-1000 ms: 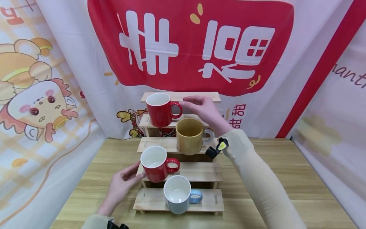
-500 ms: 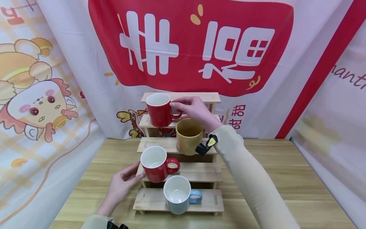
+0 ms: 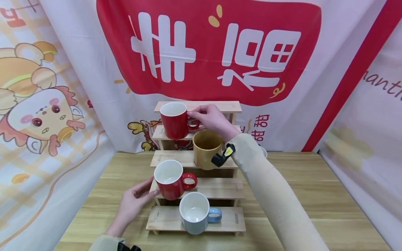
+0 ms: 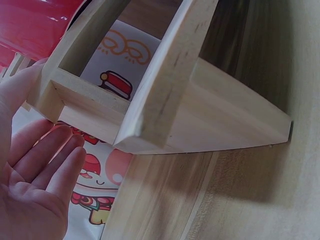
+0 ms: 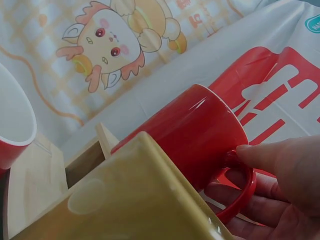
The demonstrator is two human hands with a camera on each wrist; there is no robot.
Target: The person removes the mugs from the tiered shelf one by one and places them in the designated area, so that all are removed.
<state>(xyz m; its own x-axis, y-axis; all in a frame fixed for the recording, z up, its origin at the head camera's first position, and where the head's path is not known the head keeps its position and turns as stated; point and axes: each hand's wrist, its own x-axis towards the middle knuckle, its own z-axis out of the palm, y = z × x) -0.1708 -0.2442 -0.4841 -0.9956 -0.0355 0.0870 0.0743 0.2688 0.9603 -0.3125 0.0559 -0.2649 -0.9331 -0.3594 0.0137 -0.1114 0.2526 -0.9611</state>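
My right hand [image 3: 211, 118] grips the handle of the upper red mug [image 3: 174, 122], which stands on an upper board of a wooden stepped rack [image 3: 220, 188]. In the right wrist view, the thumb lies on top of the red handle [image 5: 245, 200], with fingers passing behind and through it. A mustard-yellow mug [image 3: 202, 153] stands just below that hand, its handle hidden by the sleeve. My left hand [image 3: 134, 198] holds the rack's left end beside the lower red mug [image 3: 171, 183], thumb and fingers at the wooden board [image 4: 45, 92].
A light blue mug [image 3: 194, 216] with a blue handle stands on the lowest step. The rack rests on a wood-grain table [image 3: 282, 195]. Printed cloths [image 3: 351, 115] hang at the back and both sides.
My right hand has moved left from the outer side of the upper red mug's handle to grip it near the mug's wall. The left hand and the mugs stay in place.
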